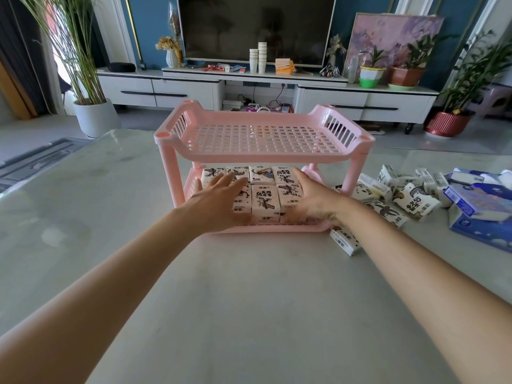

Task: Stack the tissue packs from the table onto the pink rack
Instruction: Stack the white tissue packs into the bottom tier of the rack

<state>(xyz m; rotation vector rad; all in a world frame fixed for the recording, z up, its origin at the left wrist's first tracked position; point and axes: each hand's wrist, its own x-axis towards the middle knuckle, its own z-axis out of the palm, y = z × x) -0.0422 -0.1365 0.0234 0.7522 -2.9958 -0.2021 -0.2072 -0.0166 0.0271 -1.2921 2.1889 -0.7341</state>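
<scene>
A pink two-tier rack stands in the middle of the table. Its top shelf holds nothing. The lower shelf is packed with several white tissue packs printed with dark drawings, stacked in rows. My left hand lies flat with straight fingers on the packs at the left side of the lower shelf. My right hand presses with spread fingers on the packs at the right side. More loose tissue packs lie scattered on the table to the right of the rack, one near my right forearm.
Blue tissue packages lie at the table's right edge. The grey table stretches toward me. Beyond it are a TV cabinet, a television, paper cups and potted plants.
</scene>
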